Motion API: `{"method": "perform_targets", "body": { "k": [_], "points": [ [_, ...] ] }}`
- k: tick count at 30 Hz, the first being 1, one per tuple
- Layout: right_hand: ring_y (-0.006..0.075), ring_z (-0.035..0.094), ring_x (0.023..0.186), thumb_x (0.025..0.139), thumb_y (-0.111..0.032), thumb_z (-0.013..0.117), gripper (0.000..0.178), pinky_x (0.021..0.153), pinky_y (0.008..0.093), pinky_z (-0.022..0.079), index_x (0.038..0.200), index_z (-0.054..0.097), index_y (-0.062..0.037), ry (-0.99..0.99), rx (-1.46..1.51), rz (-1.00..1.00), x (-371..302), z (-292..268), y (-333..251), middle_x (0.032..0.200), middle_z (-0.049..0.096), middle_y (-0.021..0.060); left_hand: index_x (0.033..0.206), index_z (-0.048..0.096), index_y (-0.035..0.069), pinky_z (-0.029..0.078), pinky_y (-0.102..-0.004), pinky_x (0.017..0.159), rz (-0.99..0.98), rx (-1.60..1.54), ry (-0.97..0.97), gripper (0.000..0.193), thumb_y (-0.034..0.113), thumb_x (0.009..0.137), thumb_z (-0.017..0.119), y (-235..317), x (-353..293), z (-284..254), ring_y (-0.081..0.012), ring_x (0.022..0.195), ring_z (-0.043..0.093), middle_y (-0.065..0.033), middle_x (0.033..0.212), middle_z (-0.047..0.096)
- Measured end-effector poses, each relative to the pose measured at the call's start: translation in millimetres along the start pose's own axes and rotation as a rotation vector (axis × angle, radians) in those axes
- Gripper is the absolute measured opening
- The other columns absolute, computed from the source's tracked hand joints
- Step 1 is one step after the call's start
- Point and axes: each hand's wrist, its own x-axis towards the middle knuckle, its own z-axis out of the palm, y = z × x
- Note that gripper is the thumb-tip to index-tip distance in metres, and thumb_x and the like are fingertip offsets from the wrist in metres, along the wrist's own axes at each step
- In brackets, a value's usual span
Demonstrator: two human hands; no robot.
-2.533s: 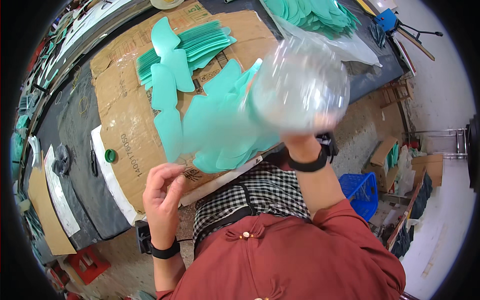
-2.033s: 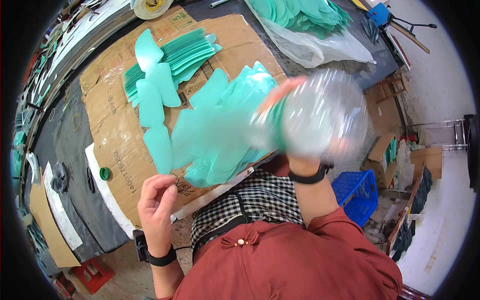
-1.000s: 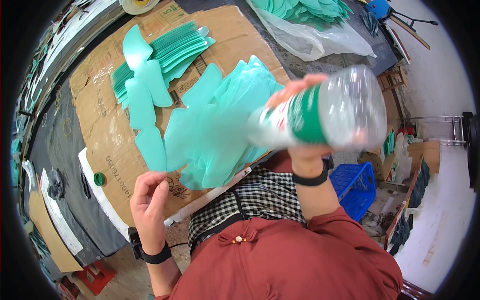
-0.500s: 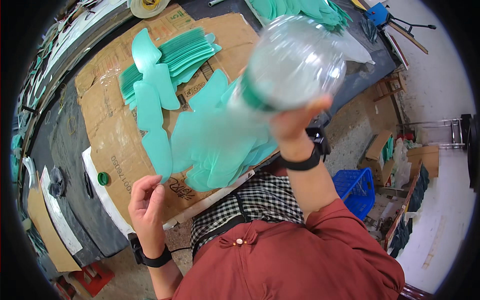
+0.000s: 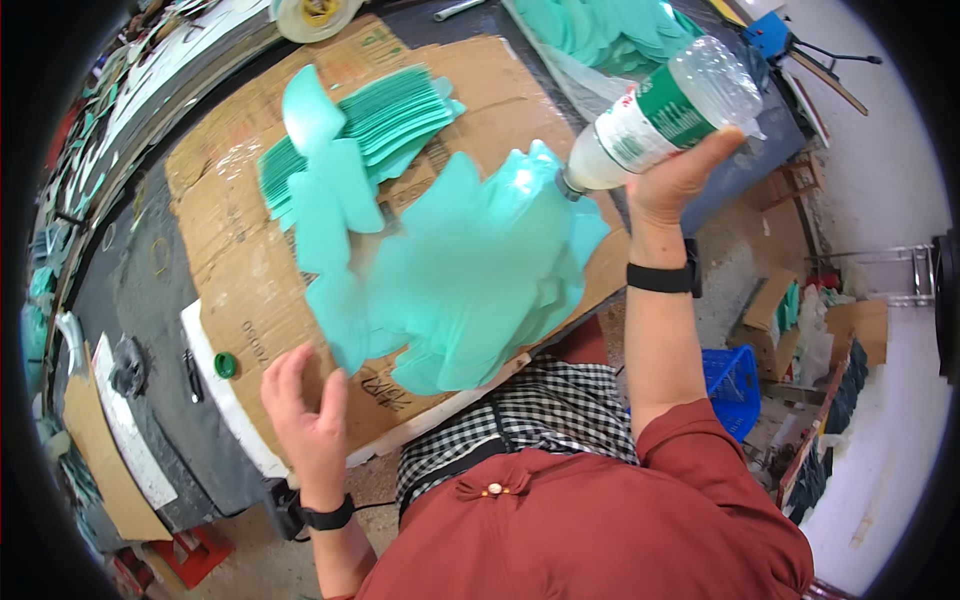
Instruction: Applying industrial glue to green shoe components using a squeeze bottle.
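Note:
A clear plastic bottle (image 5: 668, 118) with a green and white label is gripped in my right hand (image 5: 682, 178). It is tilted, with its narrow dark neck pointing down and left at the right edge of a heap of thin teal leaf-shaped pieces (image 5: 490, 285). Beside the lower tip of a row of overlapping teal pieces (image 5: 322, 220), my left hand (image 5: 308, 425) is open with its fingers apart, holding nothing. A fanned stack of similar pieces (image 5: 395, 122) lies behind that row. All of these pieces rest on a flattened cardboard sheet (image 5: 225, 215).
A green bottle cap (image 5: 226, 365) and a dark slim tool (image 5: 193, 377) lie left of the cardboard. At the far side are a tape roll (image 5: 318, 14) and more teal pieces (image 5: 610, 38). A blue plastic basket (image 5: 730, 390) stands on the floor at right.
The bottle in my right hand has moved right and farther from the camera, and its neck now shows. My left fingers, earlier closed near a teal piece's tip, have spread and drawn back slightly.

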Motion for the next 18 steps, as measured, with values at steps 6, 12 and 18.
{"method": "perform_targets", "body": {
  "k": [6, 12, 18],
  "points": [
    [0.0266, 0.071, 0.097, 0.094, -0.084, 0.033, 0.087, 0.087, 0.0419, 0.058, 0.129, 0.056, -0.0071, 0.056, 0.103, 0.177, -19.6, 24.4, -8.6, 0.109, 0.071, 0.0123, 0.127, 0.063, 0.004, 0.040, -0.0476, 0.101, 0.137, 0.351, 0.036, 0.055, 0.027, 0.080, 0.081, 8.7, -0.7, 11.7, -0.0362, 0.114, 0.049, -0.0169, 0.121, 0.056],
    [0.0311, 0.064, 0.083, 0.077, -0.101, 0.026, 0.116, 0.073, 0.0432, 0.054, 0.130, 0.052, -0.0001, -0.221, 0.140, 0.259, -69.8, 45.2, -56.1, 0.095, 0.065, 0.0206, 0.126, 0.063, 0.002, 0.039, -0.0487, 0.101, 0.121, 0.398, 0.059, 0.057, 0.031, 0.080, 0.081, 20.1, 15.9, 16.7, -0.0370, 0.115, 0.049, -0.0175, 0.122, 0.056],
    [0.0359, 0.067, 0.087, 0.081, -0.063, 0.071, 0.081, 0.076, 0.0538, 0.055, 0.126, 0.055, 0.0021, -0.487, 0.367, 0.587, -116.9, 18.8, -94.3, 0.098, 0.067, 0.0249, 0.126, 0.064, 0.005, 0.039, -0.0485, 0.101, 0.152, 0.417, 0.134, 0.051, 0.029, 0.083, 0.077, 15.0, 53.2, 18.8, -0.0376, 0.114, 0.049, -0.0182, 0.123, 0.056]
  ]
}}
